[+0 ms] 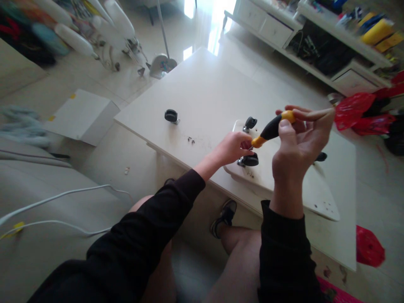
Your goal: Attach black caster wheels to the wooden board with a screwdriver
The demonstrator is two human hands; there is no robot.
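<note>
My right hand (299, 134) grips the yellow-and-black handle of a screwdriver (270, 128), which tilts down to the left. At the screwdriver's lower end, my left hand (235, 147) has thumb and fingers drawn together; whatever lies between them is hidden. Both hands are over a white panel (322, 206) with small holes, lying on the white table (205, 84). One black caster wheel (251, 159) stands just below my left fingertips, and a second caster (251, 123) is just beyond them. Small screws (250, 174) lie on the panel near its front edge.
A loose caster (171, 115) and several screws (191, 140) sit on the table's left part. Another black caster (321, 157) shows behind my right wrist. A white box (85, 118) and dustpan (162, 65) are on the floor; red plastic bags (356, 113) lie right.
</note>
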